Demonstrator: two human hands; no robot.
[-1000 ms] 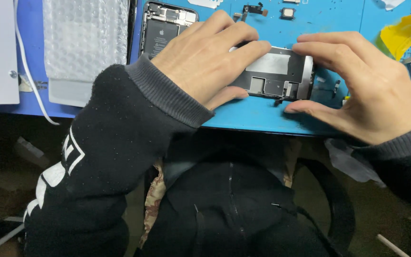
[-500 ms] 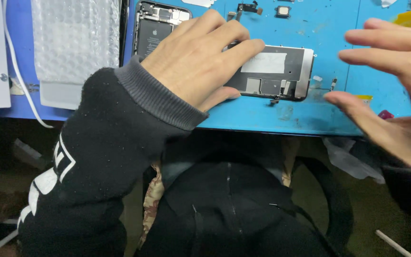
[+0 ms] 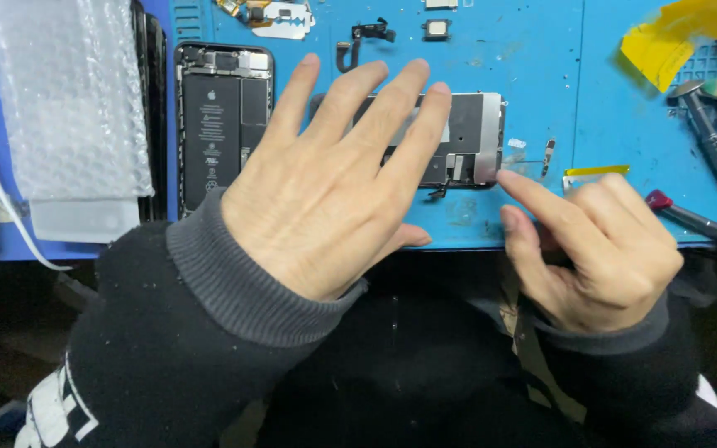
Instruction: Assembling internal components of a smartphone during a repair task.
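So the left hand (image 3: 325,178) is flat, fingers spread wide, pressing down on the phone screen assembly (image 3: 470,137), which lies back side up w/ its metal shield plate showing, on the blue repair mat (image 3: 533,75) near the front edge of the bench. Not gripping anything, just pinning it.

What's changed: a sec ago both hands were on the assembly, the right one cupped over its right end. Half a sec ago the right hand was lifted off and spread out to the side. Now the right hand (image 3: 595,249) is back down low but mostly curled, only the index finger out, tip touching the mat right at the lower right corner of the assembly, next to a tiny clear bit of film (image 3: 518,168). Holds nothing afaict. Imo that reads as going from steadying the part w/ two hands to one hand holding + one finger poking at something small by that corner. Can't tell if the fingertip is on the film or just beside it.

Other stuff: the opened phone body (image 3: 224,124) w/ battery showing sits just left of the left hand, bubble wrap (image 3: 68,108) further left, small flex parts (image 3: 363,37) up top, yellow tape (image 3: 665,41) top right, and a red-tipped tool (image 3: 699,220) just right of the right hand.
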